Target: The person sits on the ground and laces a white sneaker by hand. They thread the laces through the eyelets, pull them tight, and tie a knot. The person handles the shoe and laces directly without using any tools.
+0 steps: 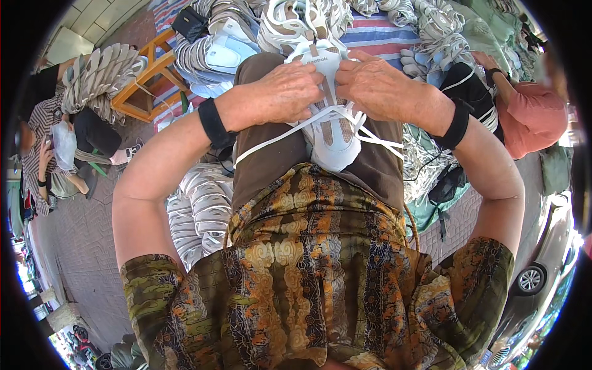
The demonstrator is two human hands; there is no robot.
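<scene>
A white and beige sneaker upper rests across my brown-trousered lap, its rounded toe toward me and its tongue away from me. My left hand is closed with curled fingers at the upper's left edge beside the tongue. On the opposite edge my right hand pinches the upper near its eyelets; whether either hand also grips lace is hidden by the fingers. A white shoelace crosses over the lower eyelets, its loose ends trailing over both thighs.
Stacked uppers lie beyond my knees on a striped sheet; another stack sits left of my lap. A wooden stool stands at far left. Two people sit left and right, the right one in a pink shirt. A car is behind right.
</scene>
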